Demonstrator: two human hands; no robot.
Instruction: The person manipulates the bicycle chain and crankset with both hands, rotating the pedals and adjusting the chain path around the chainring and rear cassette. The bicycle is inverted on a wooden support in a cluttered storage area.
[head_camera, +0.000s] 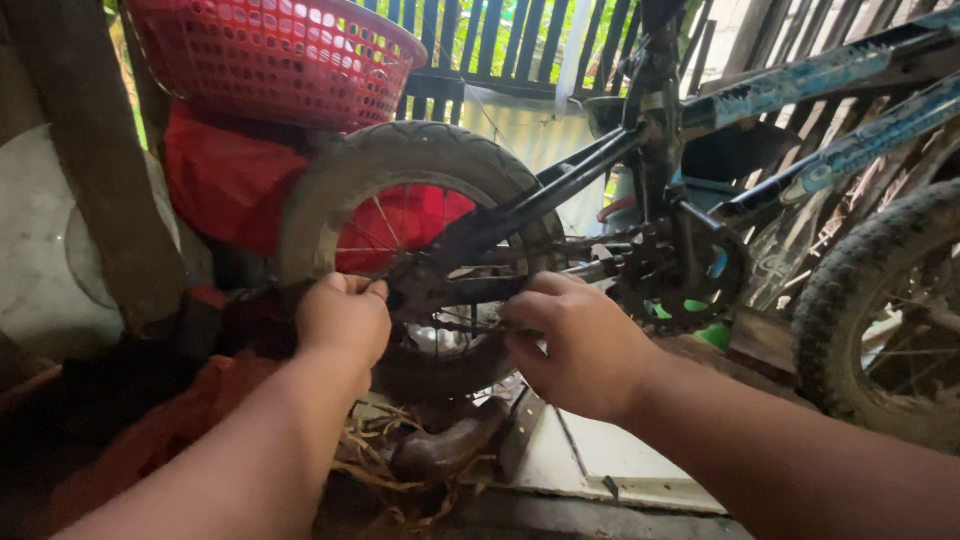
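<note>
Gripping at rear hub | left hand (343, 318) was clenched on the rear wheel (420, 250) by the axle | right hand (575, 345) pinched the chain (470, 327) below the chainstay | chain likely greasy, floppy; wheel stiff, best held at tyre or axle nuts.

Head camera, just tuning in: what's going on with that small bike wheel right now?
A person has both bare hands at the hub of a small bicycle's rear wheel. The left hand grips at the wheel's centre, and the right hand is closed on the chain side beside it. The bike's blue frame runs to the right. A red basket sits behind the wheel.
</note>
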